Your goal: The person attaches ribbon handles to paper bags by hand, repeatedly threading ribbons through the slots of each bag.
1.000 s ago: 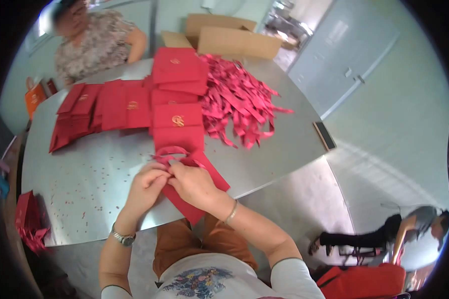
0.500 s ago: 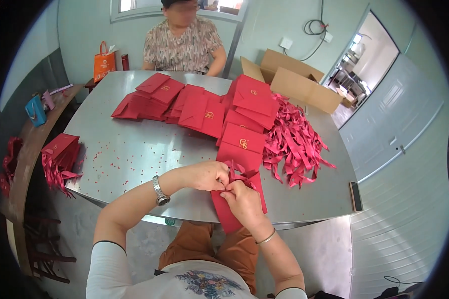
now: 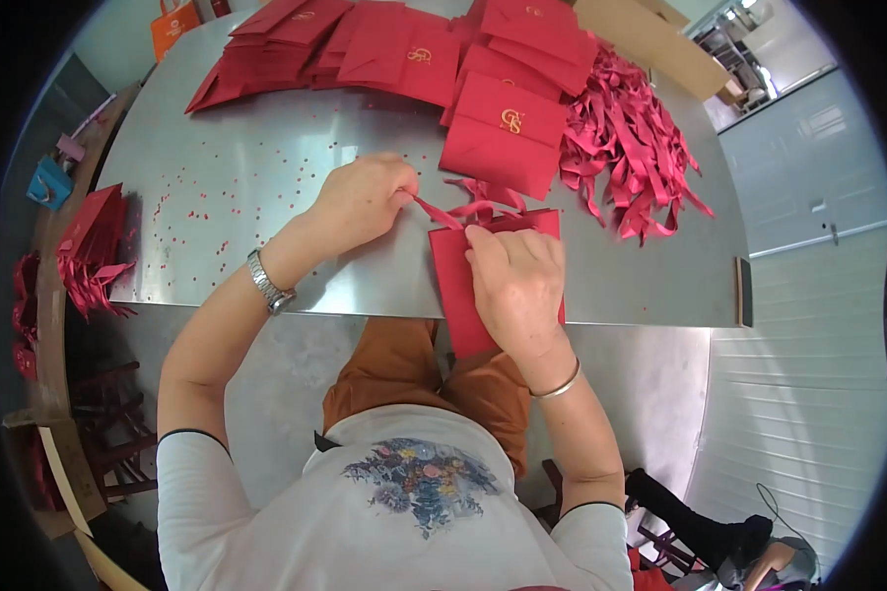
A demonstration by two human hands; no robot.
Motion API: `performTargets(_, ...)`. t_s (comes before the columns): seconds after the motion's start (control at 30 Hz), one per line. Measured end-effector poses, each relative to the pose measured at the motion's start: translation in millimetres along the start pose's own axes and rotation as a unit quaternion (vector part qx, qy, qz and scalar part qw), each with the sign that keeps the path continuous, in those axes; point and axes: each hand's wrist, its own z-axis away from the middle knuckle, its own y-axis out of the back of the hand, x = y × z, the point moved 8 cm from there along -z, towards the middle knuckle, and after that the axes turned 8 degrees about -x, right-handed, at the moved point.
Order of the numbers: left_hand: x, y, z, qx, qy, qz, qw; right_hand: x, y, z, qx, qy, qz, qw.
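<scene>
A red paper gift bag (image 3: 451, 281) lies at the table's front edge, its lower end reaching past the edge toward my lap. My left hand (image 3: 363, 202), closed, pinches the end of a red ribbon (image 3: 432, 211) and holds it taut to the left of the bag's mouth. Across the bag's upper part lies my right hand (image 3: 520, 286), its thumb at the top rim and its fingers partly hidden, gripping the bag. More ribbon loops above the rim. Just beyond sits a flat red bag (image 3: 503, 148) with a gold emblem.
Stacks of flat red bags (image 3: 384, 54) cover the far side of the metal table (image 3: 355, 281). A heap of red ribbons (image 3: 626, 148) lies at the right, near a cardboard box (image 3: 660, 44). Red dots dot the left; finished-looking bags (image 3: 94, 231) hang by the left corner.
My hands were together at the bag's mouth. The left has drawn away leftward with the ribbon end, and the right has moved onto the bag. The view has tilted downward.
</scene>
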Motion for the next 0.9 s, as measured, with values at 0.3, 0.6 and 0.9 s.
performTargets(0.3,-7.3,-8.9,10.6,0.042,0.025,0.009,0.999,6.0,19.1,39.9,0.049,-0.021,-0.046,0.998)
performTargets(0.6,-10.1,-12.5,11.3,0.066,-0.001,0.012,0.998,49.6,11.3,64.4,0.076,-0.167,-0.199,0.963)
performTargets(0.9,-15.4,-11.0,16.3,0.064,0.014,0.024,0.998,47.8,-2.0,23.9,-0.1,-0.031,-0.151,0.983)
